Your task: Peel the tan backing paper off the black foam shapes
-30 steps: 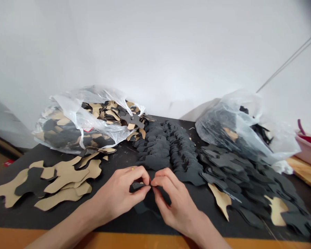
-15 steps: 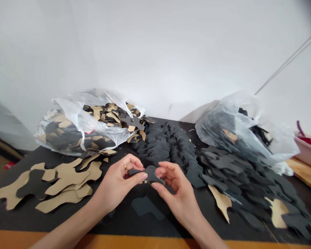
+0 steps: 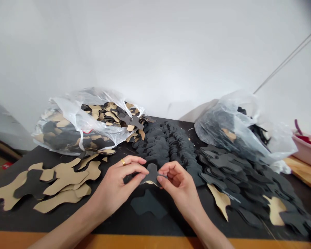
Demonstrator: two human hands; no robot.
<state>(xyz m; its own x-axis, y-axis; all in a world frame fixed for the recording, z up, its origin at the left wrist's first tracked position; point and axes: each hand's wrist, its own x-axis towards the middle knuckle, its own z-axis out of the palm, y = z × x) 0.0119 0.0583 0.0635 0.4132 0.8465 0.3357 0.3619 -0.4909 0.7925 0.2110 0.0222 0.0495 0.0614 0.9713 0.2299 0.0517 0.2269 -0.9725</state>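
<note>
- The left hand [image 3: 119,181], wearing a ring [image 3: 122,162], is pinching the left side of a small dark cutout [image 3: 152,170] between thumb and fingertips.
- The right hand [image 3: 180,186] is gripping the same cutout's right side, its thumb lying in front and its fingers curling behind.
- The cutout is hanging between the two hands, raised above the counter [image 3: 111,223] and showing a tan strip along its lower edge.
- Just below it, nearer the person, a single dark piece [image 3: 148,204] is lying flat.
- Beyond the hands, two rows of overlapping dark pieces [image 3: 181,152] are running toward the wall [image 3: 155,55].
- On the left, tan pieces [image 3: 67,178] are lying loosely, with a dark one [image 3: 31,185] resting among them; behind, an open plastic bag [image 3: 67,107] is spilling tan and dark pieces.
- On the right, a heap of dark pieces [image 3: 230,164] is spreading out, two tan scraps [image 3: 220,200] showing at its near side.
- Behind that heap, a second plastic bag [image 3: 217,119] is slumping near a pink tub [image 3: 307,150].
</note>
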